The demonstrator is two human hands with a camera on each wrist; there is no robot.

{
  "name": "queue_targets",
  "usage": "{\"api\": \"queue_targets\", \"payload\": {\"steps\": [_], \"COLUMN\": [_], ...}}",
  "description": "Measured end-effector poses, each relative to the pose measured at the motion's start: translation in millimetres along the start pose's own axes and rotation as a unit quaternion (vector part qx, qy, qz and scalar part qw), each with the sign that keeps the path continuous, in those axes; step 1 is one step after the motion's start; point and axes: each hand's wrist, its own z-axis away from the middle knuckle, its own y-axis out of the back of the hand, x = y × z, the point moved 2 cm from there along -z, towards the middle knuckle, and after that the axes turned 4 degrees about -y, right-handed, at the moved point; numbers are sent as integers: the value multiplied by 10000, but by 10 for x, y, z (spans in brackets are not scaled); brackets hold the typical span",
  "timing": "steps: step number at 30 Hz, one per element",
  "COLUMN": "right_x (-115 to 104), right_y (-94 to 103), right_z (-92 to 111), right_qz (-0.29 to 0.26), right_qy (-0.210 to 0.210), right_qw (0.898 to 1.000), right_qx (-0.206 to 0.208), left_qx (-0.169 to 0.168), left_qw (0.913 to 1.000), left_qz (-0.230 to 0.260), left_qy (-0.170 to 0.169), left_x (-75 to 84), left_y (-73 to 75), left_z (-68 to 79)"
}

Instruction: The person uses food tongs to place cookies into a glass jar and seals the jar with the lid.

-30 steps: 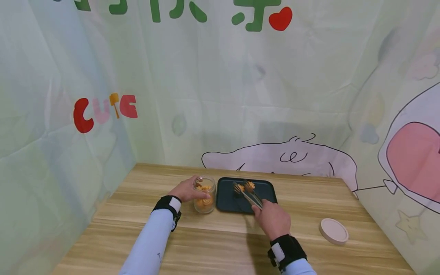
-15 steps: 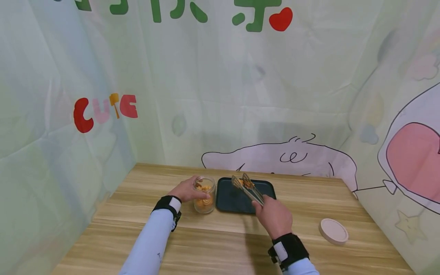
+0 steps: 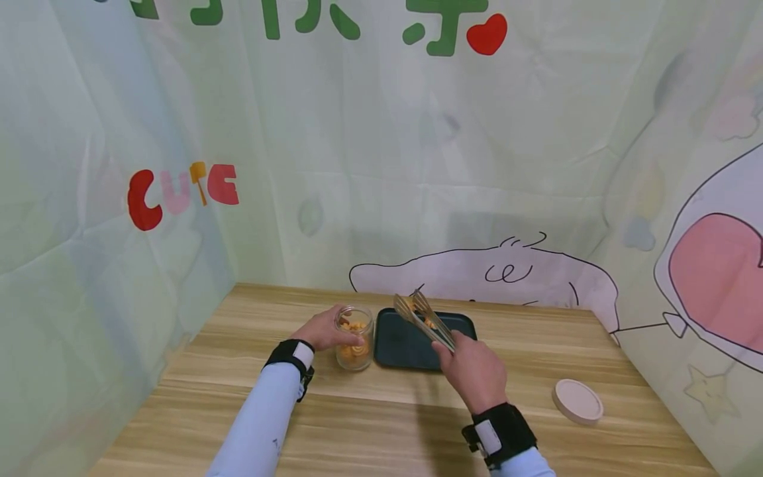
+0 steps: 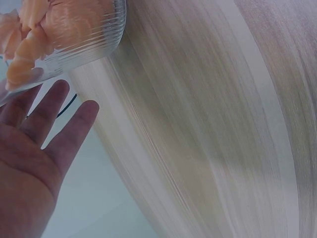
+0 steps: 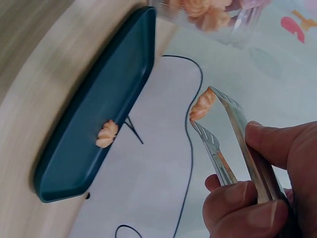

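My left hand (image 3: 324, 329) grips a clear glass jar (image 3: 356, 361) holding several orange, ridged, piped-looking cookies; the thumb lies across its front. The ribbed jar wall and the cookies inside appear at the top left of the left wrist view. With my right hand (image 3: 475, 374) I hold metal tongs (image 3: 440, 336), raised over the back of the dark tray (image 3: 396, 354). Between the fork-like tips of the tongs sits one orange cookie (image 5: 202, 105), clear of the tray. Another cookie (image 5: 106, 134) lies on the tray, mostly covered by the tongs in the head view.
A pale pink round lid (image 3: 578, 401) lies on the wooden table (image 3: 369, 424) to the right. The tray stands close beside the jar, toward the back edge. Printed cloth (image 3: 381, 165) hangs behind the table and at both sides.
The tongs have picked one cookie off the tray and risen, shifting slightly left toward the jar. The left hand and jar stay in place.
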Motion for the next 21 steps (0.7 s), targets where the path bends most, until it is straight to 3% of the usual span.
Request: {"api": "queue_targets", "payload": {"steps": [21], "right_x": [-346], "right_y": [205], "right_z": [117], "right_qz": [-28], "right_qy": [362], "right_qw": [9990], "right_qx": [265], "left_qx": [55], "left_qw": [10000], "left_qz": [-46], "left_qy": [22], "left_x": [-7], "left_y": [-8], "left_z": [-5]}}
